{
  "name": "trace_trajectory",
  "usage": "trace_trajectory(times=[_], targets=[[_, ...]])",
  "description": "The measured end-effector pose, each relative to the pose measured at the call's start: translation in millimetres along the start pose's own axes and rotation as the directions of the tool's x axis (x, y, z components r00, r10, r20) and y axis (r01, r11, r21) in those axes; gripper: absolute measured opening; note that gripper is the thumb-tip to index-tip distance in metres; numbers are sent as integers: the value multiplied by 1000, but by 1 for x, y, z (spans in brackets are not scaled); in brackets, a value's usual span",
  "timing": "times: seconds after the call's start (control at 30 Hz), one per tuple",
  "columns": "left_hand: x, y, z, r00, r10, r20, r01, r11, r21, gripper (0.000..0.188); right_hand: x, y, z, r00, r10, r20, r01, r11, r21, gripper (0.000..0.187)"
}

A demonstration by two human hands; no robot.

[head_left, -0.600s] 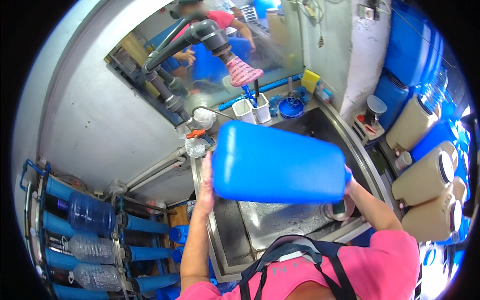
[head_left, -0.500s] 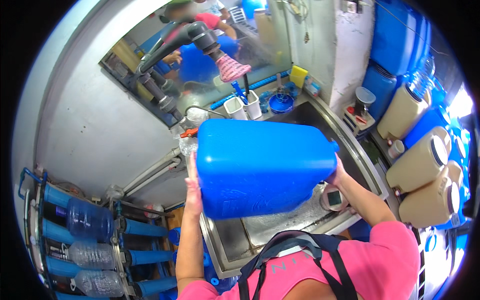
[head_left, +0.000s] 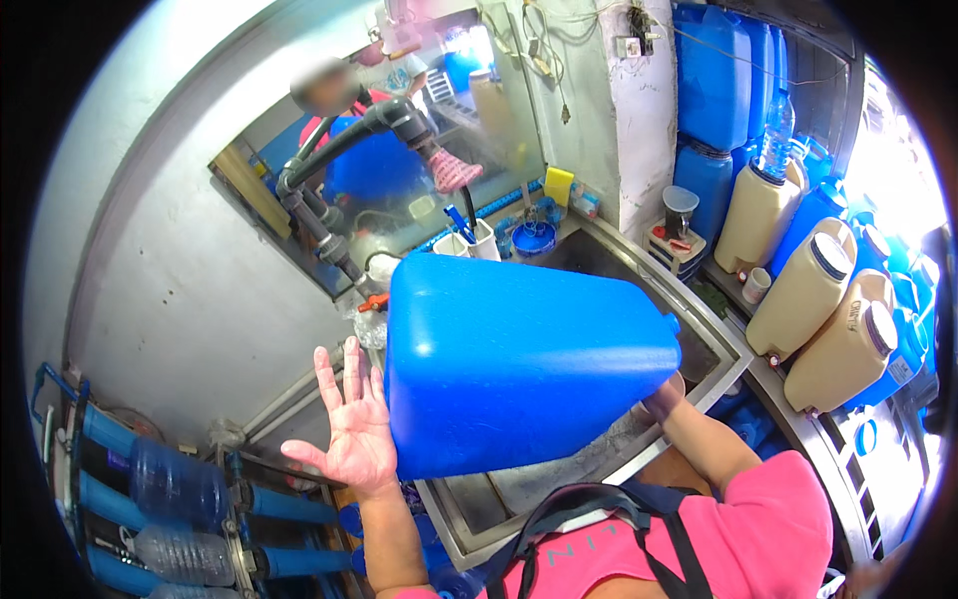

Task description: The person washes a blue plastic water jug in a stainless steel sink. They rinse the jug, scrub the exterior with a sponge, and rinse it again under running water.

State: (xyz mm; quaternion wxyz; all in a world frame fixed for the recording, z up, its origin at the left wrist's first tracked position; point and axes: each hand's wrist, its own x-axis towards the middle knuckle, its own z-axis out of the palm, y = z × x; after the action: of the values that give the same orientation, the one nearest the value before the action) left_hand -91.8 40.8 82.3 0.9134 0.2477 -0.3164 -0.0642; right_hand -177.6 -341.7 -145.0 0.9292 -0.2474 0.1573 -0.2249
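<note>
The left hand's (head_left: 354, 439) fingers are spread wide, palm toward the camera, just beside the left end of a big blue plastic container with rounded corners (head_left: 529, 364); whether its edge touches the plastic is unclear. The right hand (head_left: 664, 397) is mostly hidden at the container's lower right end, so I cannot tell how its fingers are set. The container lies sideways and tilted over a stainless-steel sink (head_left: 731, 356), its left end reaching past the sink's left edge; whether it meets the rim is hidden.

Wet metal shows between the container and the sink's front edge, and a dark strip of basin lies open between it and the right rim. At the back edge, a round blue plastic bowl (head_left: 534, 238) and a yellow rectangular pad (head_left: 558, 187) stand near the far right corner. Near the far left, an orange-handled valve (head_left: 373, 302) is close to the container. A grey plastic pipe (head_left: 339, 150) crosses in front of the window-like pane, well above the container. Beyond the right edge stand beige plastic jugs (head_left: 798, 295); left, near the spread hand, a rack carries clear plastic bottles (head_left: 183, 555).
</note>
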Motion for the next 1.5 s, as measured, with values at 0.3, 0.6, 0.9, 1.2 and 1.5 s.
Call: trace_trajectory(times=[0.3, 0.6, 0.9, 1.2, 1.5], targets=[[4, 3, 5, 994, 52, 92, -55, 998, 32, 128, -17, -1, 4, 998, -60, 25, 61, 998, -17, 36], [-13, 2, -18, 995, 78, 64, -87, 982, 168, 116, 2, -21, 6, 956, -259, 137, 275, 956, -106, 35], [-52, -55, -28, 967, -39, -252, 90, 977, 194, 93, -64, -145, 24, 782, -609, 132, 523, 527, -669, 16], [-152, -206, 19, 901, -370, 226, 384, 923, -24, 88, -255, -348, 76, 135, -873, 468, 585, -311, -749, 18], [-138, -312, 85, 644, -567, 513, -338, 391, 856, 42, -432, -481, 29, 265, -884, 386, 125, -365, -922, 35]])
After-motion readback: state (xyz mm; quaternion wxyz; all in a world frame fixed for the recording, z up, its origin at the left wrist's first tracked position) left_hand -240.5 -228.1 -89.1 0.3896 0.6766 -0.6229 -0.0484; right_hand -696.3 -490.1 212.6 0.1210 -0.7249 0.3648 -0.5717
